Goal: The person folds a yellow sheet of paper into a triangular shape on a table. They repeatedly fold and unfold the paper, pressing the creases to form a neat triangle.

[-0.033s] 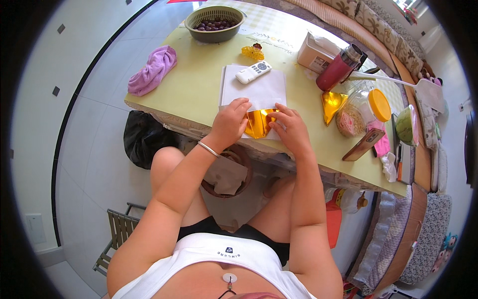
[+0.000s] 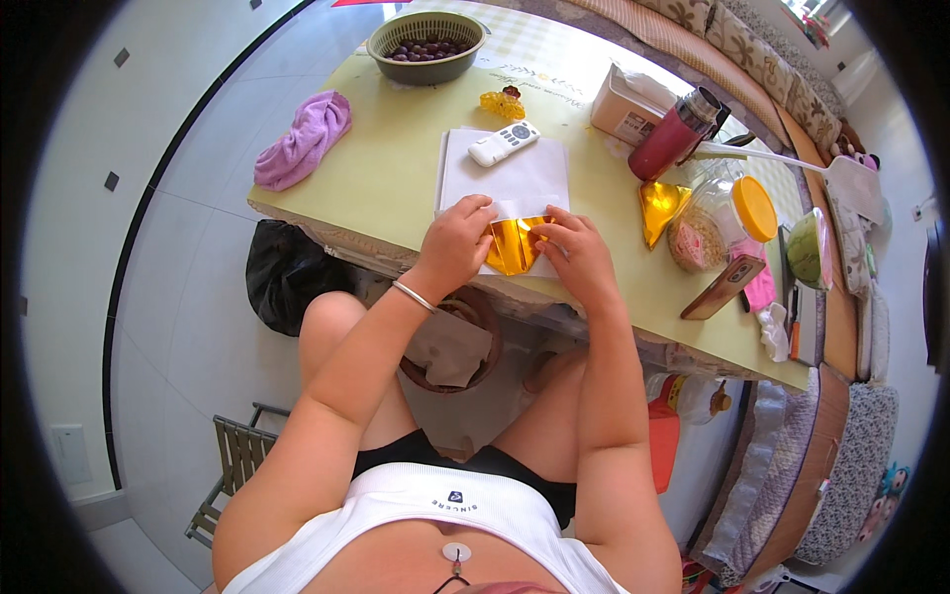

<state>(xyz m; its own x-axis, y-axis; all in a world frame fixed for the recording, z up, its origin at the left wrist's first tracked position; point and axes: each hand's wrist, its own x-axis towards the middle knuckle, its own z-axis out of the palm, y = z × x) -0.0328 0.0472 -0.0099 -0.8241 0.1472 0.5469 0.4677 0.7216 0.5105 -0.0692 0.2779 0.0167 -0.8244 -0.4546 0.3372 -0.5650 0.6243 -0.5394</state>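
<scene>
A sheet of shiny gold foil paper (image 2: pixel 516 247) lies at the table's near edge, with a pale strip along its far side. My left hand (image 2: pixel 458 241) pinches its left edge, fingers curled, a silver bangle on the wrist. From the right, my right hand (image 2: pixel 574 249) has thumb and fingers closed on the opposite edge. Beneath the foil is a stack of white paper (image 2: pixel 503 183). A white remote control (image 2: pixel 504 144) rests on that stack, just beyond both hands. Another folded gold foil piece (image 2: pixel 662 210) lies further right.
A basket of dark round fruit (image 2: pixel 427 67) and a purple cloth (image 2: pixel 304 140) sit at the left. Rightward stand a cardboard box (image 2: pixel 629 106), a red flask (image 2: pixel 675 134), a yellow-lidded jar (image 2: pixel 754 209) and a propped phone (image 2: pixel 723 287). Below the table is a bin (image 2: pixel 492 337).
</scene>
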